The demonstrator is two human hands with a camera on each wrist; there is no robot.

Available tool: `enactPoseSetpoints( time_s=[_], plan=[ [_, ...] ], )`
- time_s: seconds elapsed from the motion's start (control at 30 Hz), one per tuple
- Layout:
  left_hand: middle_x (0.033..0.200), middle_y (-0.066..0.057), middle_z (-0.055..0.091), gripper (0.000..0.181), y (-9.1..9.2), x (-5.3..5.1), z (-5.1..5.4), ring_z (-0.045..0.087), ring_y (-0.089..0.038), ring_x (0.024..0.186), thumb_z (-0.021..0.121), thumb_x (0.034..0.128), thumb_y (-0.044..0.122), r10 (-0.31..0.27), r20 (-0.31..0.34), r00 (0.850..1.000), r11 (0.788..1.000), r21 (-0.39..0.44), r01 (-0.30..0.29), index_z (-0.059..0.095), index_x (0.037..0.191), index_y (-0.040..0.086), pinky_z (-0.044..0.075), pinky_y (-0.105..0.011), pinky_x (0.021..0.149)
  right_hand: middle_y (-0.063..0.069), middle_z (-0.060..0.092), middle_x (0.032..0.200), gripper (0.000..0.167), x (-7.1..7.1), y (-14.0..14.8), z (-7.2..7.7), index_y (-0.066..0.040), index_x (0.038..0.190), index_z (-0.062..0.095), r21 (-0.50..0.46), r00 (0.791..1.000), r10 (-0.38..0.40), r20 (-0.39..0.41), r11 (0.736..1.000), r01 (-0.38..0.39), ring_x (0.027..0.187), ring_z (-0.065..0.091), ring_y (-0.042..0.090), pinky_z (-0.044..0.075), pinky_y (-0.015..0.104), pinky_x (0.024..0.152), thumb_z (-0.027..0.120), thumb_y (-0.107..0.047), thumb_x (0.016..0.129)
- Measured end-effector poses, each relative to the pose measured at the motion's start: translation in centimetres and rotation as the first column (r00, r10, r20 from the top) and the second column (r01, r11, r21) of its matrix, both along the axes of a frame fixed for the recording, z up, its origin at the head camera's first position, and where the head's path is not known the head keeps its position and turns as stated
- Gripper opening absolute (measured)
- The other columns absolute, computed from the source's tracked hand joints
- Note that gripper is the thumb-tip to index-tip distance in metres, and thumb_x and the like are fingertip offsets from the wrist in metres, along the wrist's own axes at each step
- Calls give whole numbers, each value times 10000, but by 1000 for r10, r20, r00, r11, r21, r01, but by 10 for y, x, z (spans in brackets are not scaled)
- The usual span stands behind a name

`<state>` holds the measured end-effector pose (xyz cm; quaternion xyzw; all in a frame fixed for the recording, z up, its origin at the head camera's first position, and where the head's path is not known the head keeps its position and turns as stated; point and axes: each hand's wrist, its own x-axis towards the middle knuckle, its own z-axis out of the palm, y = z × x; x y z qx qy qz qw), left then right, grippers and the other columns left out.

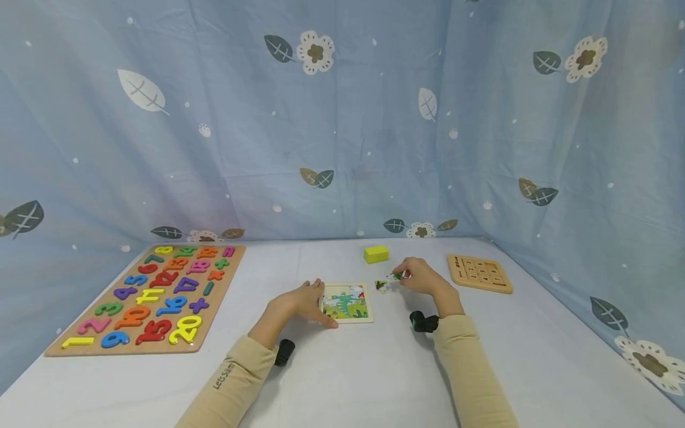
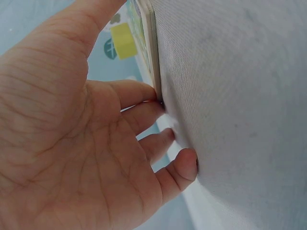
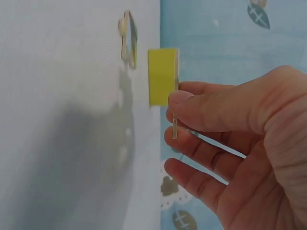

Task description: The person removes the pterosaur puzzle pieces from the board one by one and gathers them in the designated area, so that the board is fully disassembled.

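Observation:
A small framed picture puzzle (image 1: 346,302) with a green dinosaur lies flat on the white table. My left hand (image 1: 306,302) holds it at its left side, the thumb at the near corner; the left wrist view shows the fingertips against the edge of the wooden frame (image 2: 152,52). To the right of it, my right hand (image 1: 423,276) pinches a thin puzzle piece (image 3: 174,128) between thumb and fingers, raised off the table. Another loose piece (image 1: 381,286) lies between the frame and my right hand, also seen in the right wrist view (image 3: 128,40).
A yellow block (image 1: 376,254) stands behind the loose piece. At the far left is a wooden board (image 1: 202,321) with colourful numbers. A small wooden number tray (image 1: 480,273) lies on the right. A blue patterned curtain (image 1: 374,137) hangs behind the table.

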<state>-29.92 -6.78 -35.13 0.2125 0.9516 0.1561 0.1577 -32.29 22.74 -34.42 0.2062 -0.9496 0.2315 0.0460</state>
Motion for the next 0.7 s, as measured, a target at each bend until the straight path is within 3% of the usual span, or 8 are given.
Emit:
enactPoseSetpoints(
  time_s=[0.27,0.43,0.57,0.7],
  plan=[
    [1593,-201,172,1070,0,0,0,139,-403,1474,770,771,479,-3,0,1000,1000,-1,3,205,1502,-62,200,-532,1179,199,666,970,266,2,11,-1,81,1055,707,-15,1000,-12,18,1000,12,787,569,229,465,296,659,637,26,804],
    [1597,-192,168,1073,-1,-1,0,134,-396,1477,766,772,487,-2,2,1000,1000,-8,2,200,1507,-53,202,-537,1177,130,667,903,274,-6,22,-10,10,1022,742,-50,999,40,23,998,-39,726,524,186,437,270,610,650,14,764],
    [1596,-195,167,1076,-1,-1,0,133,-396,1477,770,770,481,-2,5,1000,1000,-1,2,198,1506,-56,200,-538,1177,111,650,882,279,-7,24,-15,-7,1020,747,-47,998,3,68,999,0,700,487,175,413,259,595,656,27,758],
    [1594,-197,171,1073,-1,0,0,136,-398,1476,771,769,478,-4,1,1000,1000,1,4,202,1504,-58,201,-535,1178,149,644,912,302,-3,19,-16,39,1033,729,-48,992,-67,103,996,73,714,475,190,410,269,604,632,69,748]
  ],
)
